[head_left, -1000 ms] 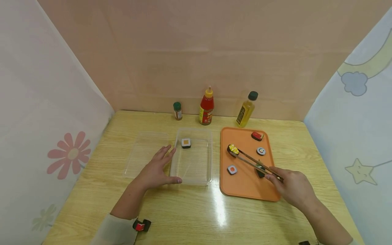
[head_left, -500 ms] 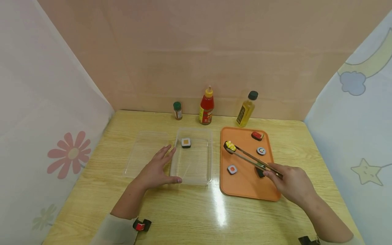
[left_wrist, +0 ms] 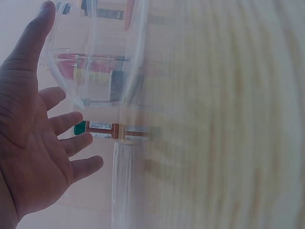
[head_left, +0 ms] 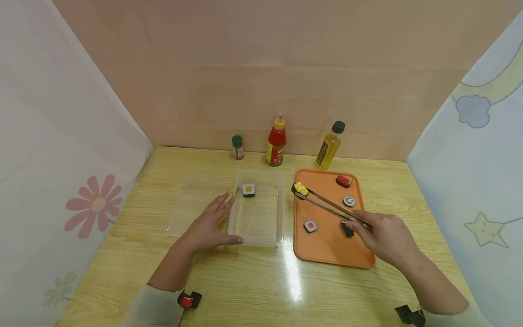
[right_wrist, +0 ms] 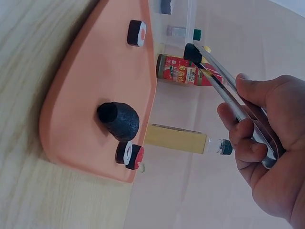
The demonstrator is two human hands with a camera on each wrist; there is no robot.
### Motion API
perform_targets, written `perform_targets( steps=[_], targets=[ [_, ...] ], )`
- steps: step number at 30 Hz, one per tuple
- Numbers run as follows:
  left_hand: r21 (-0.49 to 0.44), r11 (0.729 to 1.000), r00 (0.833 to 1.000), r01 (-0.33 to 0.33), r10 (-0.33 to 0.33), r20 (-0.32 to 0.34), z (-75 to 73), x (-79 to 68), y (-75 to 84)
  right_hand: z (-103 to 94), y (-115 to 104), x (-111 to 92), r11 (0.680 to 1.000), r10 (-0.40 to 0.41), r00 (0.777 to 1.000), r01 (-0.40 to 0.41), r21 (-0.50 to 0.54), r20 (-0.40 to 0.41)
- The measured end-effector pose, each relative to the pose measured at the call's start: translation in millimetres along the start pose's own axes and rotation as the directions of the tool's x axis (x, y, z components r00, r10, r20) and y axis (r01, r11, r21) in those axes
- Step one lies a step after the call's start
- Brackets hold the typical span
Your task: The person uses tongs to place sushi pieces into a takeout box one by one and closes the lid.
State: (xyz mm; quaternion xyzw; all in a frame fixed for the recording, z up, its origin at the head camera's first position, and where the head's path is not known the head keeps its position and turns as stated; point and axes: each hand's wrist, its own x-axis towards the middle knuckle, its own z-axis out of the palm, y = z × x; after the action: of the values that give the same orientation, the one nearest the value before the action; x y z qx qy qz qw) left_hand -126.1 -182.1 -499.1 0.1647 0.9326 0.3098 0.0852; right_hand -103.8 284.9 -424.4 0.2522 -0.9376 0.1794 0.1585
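Note:
In the head view my right hand (head_left: 386, 238) grips metal tongs (head_left: 333, 206), whose tips pinch a corn-topped sushi piece (head_left: 300, 189). That piece hangs above the left edge of the orange tray (head_left: 327, 250); the right wrist view shows it raised off the tray. My left hand (head_left: 210, 227) has its fingers spread at the left side of a clear plastic container (head_left: 261, 218); whether it touches the wall I cannot tell. Inside the container sits a square sushi roll (head_left: 248, 190) with an orange centre.
On the tray lie a red-topped sushi (head_left: 344, 181), a round roll (head_left: 349, 201), a square roll (head_left: 310, 226) and a black cone-shaped hand roll (head_left: 347, 229). A clear lid (head_left: 185, 200) lies left. Behind stand a spice jar (head_left: 238, 147), a red sauce bottle (head_left: 276, 144) and an oil bottle (head_left: 328, 147).
My right hand has moved the tongs and the corn-topped sushi left and away from me, from over the tray to its left edge. The left hand stays in place.

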Motion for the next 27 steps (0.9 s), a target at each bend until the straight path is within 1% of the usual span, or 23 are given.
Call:
perform_targets(
  steps=[11,19,23,27],
  targets=[
    [-0.002,1.0,1.0,0.013,-0.013,0.006,-0.2,0.6,1.4,-2.4,-9,12,1.0,-0.009,1.0,0.009,0.004,0.026],
    [-0.012,1.0,1.0,0.014,-0.014,0.006,-0.9,0.0,3.6,0.1,-17,22,0.999,-0.052,0.998,0.051,0.013,0.023],
    [-0.028,1.0,1.0,0.014,-0.013,0.01,-1.2,0.0,3.7,2.2,-21,25,0.997,-0.065,0.997,0.064,0.033,0.033],
    [-0.028,0.999,1.0,0.02,-0.02,0.013,-0.7,0.7,2.7,6.8,-23,29,0.994,-0.097,0.995,0.096,0.059,0.023]
  ],
)
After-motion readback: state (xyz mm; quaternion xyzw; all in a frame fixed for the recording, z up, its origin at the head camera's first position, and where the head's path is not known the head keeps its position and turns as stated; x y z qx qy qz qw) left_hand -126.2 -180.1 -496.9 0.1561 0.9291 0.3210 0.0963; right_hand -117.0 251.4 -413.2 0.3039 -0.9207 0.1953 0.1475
